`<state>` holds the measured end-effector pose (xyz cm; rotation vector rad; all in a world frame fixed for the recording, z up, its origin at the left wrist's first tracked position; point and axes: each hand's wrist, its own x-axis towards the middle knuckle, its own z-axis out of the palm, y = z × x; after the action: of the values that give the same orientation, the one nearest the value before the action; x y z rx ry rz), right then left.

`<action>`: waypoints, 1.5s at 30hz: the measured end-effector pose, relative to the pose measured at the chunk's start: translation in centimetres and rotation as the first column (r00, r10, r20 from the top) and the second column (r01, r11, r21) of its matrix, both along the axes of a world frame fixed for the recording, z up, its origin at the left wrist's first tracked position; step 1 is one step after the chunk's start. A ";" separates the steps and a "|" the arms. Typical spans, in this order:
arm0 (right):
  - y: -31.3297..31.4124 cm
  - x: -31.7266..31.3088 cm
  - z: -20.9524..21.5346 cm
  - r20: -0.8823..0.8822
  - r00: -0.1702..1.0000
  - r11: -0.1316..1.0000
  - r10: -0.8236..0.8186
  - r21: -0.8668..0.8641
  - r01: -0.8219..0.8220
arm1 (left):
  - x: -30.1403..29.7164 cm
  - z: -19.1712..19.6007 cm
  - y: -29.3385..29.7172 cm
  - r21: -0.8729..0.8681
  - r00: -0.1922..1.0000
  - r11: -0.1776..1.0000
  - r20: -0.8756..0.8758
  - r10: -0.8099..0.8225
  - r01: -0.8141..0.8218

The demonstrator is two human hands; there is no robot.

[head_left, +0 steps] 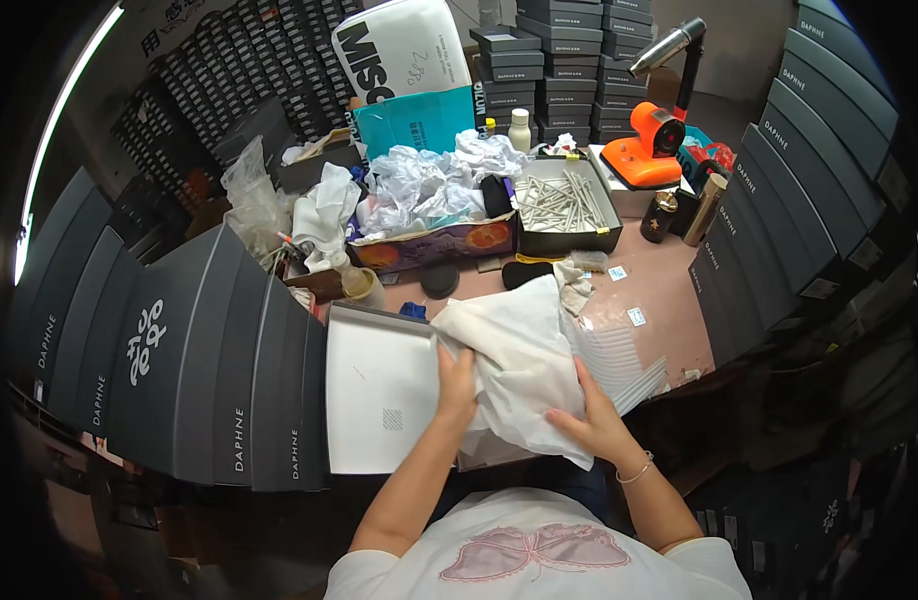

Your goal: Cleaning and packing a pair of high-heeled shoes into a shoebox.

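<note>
A soft white cloth bag [514, 365] hangs between my two hands above the front of the table. My left hand [457, 385] grips its left side, the fingers partly hidden behind the fabric. On the right side, my right hand [591, 420] holds the bag with the thumb on top and the fingers around the edge. Whatever the bag may contain is hidden by the cloth. Beside my left forearm lies an open grey box part [379, 395] with a white inside, its right part covered by my arm. Ridged white sheets [619, 360] lie just right of the bag.
Grey shoeboxes [199, 350] stand in a row at left, and more boxes [779, 200] are stacked at right. Behind the bag are a carton of crumpled white paper [429, 245], a box of white sticks [564, 205], an orange device [644, 160] and a gold flask [704, 210].
</note>
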<state>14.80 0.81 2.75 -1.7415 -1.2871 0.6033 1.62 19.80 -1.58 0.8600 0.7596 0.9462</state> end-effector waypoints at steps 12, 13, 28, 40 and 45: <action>1.0 -2.2 -8.5 0.334 0.942 0.988 0.022 -0.151 0.031 | 5.1 -8.6 -5.5 -0.503 0.985 0.849 0.125 -0.115 0.163; 0.8 -2.0 -8.2 0.401 0.913 0.978 0.068 -0.206 0.018 | 6.0 -9.2 -5.4 -0.503 0.986 0.848 0.086 -0.143 0.167; -1.2 8.2 -17.8 0.471 0.830 0.954 -0.299 0.180 0.241 | 0.4 -4.3 -4.7 0.332 0.344 0.348 -0.939 0.030 0.877; 13.1 2.7 -7.6 0.421 0.669 0.785 0.612 -0.427 -0.449 | -7.1 -2.8 -9.1 0.333 0.336 0.338 -0.940 0.051 0.880; 19.6 -9.6 3.9 0.154 0.810 0.824 0.566 -0.097 -0.558 | -7.5 -5.3 -9.5 0.412 0.389 0.305 -0.911 0.136 0.859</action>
<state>5.16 20.41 6.69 -1.4589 -1.9603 0.8279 -5.90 10.28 -6.90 2.5846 0.6726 0.1892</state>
